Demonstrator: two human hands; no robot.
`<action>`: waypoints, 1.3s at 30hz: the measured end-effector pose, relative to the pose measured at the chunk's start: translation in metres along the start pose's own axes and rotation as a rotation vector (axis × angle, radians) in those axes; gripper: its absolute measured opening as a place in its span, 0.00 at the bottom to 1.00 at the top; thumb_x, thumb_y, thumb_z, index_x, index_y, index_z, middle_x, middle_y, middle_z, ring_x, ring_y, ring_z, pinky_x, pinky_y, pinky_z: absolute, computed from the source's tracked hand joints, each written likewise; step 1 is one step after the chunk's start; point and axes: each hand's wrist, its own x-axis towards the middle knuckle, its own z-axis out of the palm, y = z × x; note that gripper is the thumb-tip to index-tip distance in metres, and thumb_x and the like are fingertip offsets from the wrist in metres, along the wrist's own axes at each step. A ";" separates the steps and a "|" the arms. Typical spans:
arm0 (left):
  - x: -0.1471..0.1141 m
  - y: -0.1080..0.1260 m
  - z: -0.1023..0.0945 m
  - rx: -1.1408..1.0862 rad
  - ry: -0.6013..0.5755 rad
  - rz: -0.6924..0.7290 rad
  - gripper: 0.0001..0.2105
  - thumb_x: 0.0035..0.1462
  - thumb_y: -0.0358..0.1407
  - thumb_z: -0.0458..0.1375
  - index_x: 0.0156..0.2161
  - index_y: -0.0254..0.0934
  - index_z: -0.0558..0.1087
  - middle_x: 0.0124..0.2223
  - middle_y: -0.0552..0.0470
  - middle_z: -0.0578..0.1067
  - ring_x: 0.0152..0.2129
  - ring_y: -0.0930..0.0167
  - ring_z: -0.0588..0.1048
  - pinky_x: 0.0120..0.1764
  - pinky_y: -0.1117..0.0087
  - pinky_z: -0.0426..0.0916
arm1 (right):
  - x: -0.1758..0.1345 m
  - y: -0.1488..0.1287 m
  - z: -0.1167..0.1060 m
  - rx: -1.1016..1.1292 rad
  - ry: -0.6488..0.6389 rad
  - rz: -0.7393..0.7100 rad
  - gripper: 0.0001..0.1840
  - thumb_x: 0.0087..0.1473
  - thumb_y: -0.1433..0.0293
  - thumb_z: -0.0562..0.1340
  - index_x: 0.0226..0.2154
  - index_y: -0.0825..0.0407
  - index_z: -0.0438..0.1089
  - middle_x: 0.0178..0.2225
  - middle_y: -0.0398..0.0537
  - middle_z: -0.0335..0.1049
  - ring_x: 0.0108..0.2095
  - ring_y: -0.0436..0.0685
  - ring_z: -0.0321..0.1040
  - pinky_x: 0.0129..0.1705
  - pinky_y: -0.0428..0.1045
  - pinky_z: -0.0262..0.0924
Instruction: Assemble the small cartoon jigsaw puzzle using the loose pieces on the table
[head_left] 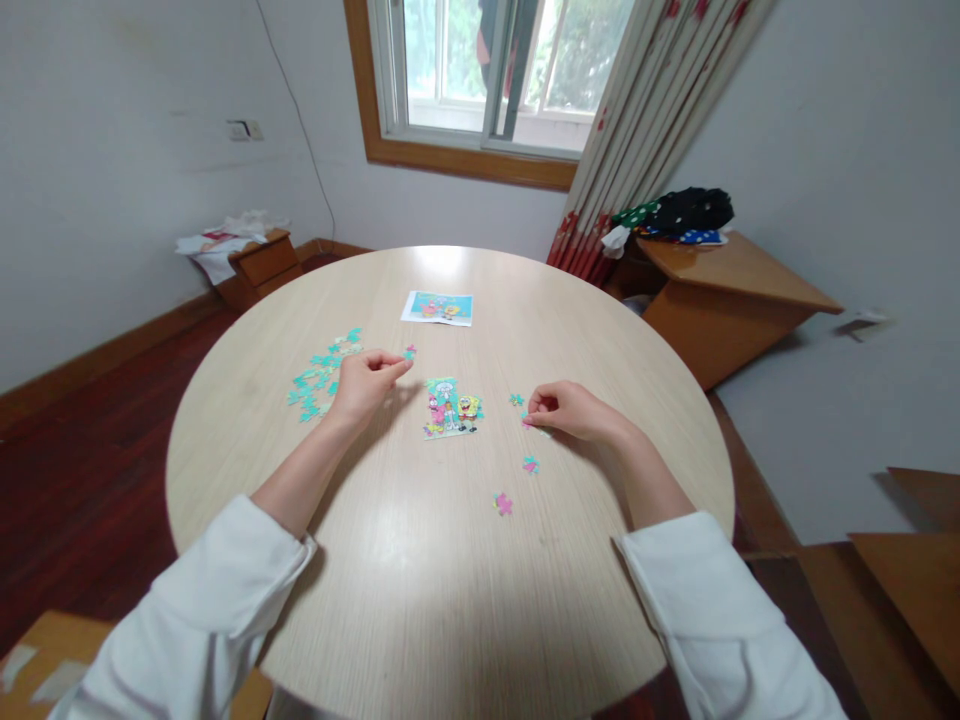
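My left hand (369, 382) pinches a small pink and teal jigsaw piece (410, 352) between thumb and fingertips, just above the table. Close behind that hand lies a pile of teal jigsaw pieces (311, 385). A partly joined cartoon puzzle (451, 408) lies flat between my hands. My right hand (562, 408) is closed, its fingertips on a jigsaw piece (526, 421) at the table surface. Near it are a teal and yellow piece (517, 400), a pink and teal piece (531, 465) and a pink piece (502, 504).
The round wooden table (420, 580) carries a printed reference picture (439, 308) beyond the puzzle. A window (487, 80) and a patterned curtain (637, 110) are behind it. Wooden cabinets (739, 290) with cloths (686, 212) stand at the right.
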 end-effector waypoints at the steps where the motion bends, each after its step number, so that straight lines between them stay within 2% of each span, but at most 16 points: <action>1: 0.000 0.000 0.000 -0.002 -0.001 0.003 0.10 0.36 0.38 0.68 0.20 0.33 0.73 0.17 0.57 0.65 0.16 0.77 0.60 0.20 0.74 0.52 | 0.000 0.000 0.000 -0.001 0.000 -0.001 0.13 0.43 0.60 0.63 0.23 0.53 0.66 0.20 0.41 0.60 0.23 0.48 0.54 0.26 0.47 0.48; 6: 0.000 0.001 0.000 -0.004 -0.004 0.003 0.10 0.37 0.38 0.66 0.19 0.33 0.73 0.16 0.57 0.65 0.16 0.78 0.60 0.20 0.74 0.54 | 0.001 0.002 0.001 0.013 0.000 0.006 0.13 0.43 0.60 0.63 0.24 0.53 0.66 0.20 0.40 0.60 0.23 0.48 0.54 0.26 0.47 0.48; 12: 0.002 -0.001 0.001 -0.064 -0.001 -0.014 0.13 0.36 0.41 0.67 0.23 0.33 0.74 0.20 0.56 0.69 0.17 0.77 0.61 0.22 0.73 0.56 | 0.001 0.002 0.001 0.010 -0.004 0.008 0.12 0.44 0.61 0.63 0.23 0.53 0.66 0.21 0.41 0.61 0.23 0.48 0.54 0.26 0.47 0.48; 23: 0.007 -0.009 -0.001 -0.049 -0.053 0.046 0.14 0.42 0.45 0.63 0.27 0.34 0.75 0.16 0.60 0.60 0.16 0.76 0.59 0.23 0.73 0.54 | 0.001 0.004 0.002 0.033 -0.003 0.009 0.13 0.43 0.59 0.63 0.23 0.53 0.66 0.20 0.41 0.61 0.23 0.49 0.55 0.26 0.47 0.48; 31: 0.001 0.000 0.002 -0.082 -0.076 0.022 0.15 0.38 0.46 0.66 0.25 0.34 0.74 0.17 0.60 0.61 0.16 0.77 0.58 0.23 0.72 0.52 | 0.001 0.002 0.001 0.021 -0.005 -0.001 0.12 0.43 0.61 0.63 0.23 0.53 0.66 0.21 0.41 0.61 0.23 0.49 0.54 0.26 0.47 0.48; 39: 0.003 0.000 -0.004 -0.281 -0.226 -0.080 0.19 0.35 0.46 0.69 0.28 0.32 0.74 0.16 0.63 0.56 0.16 0.80 0.54 0.23 0.74 0.51 | 0.000 0.003 0.001 0.037 -0.011 0.009 0.13 0.43 0.59 0.63 0.24 0.53 0.66 0.21 0.41 0.61 0.23 0.49 0.55 0.26 0.47 0.49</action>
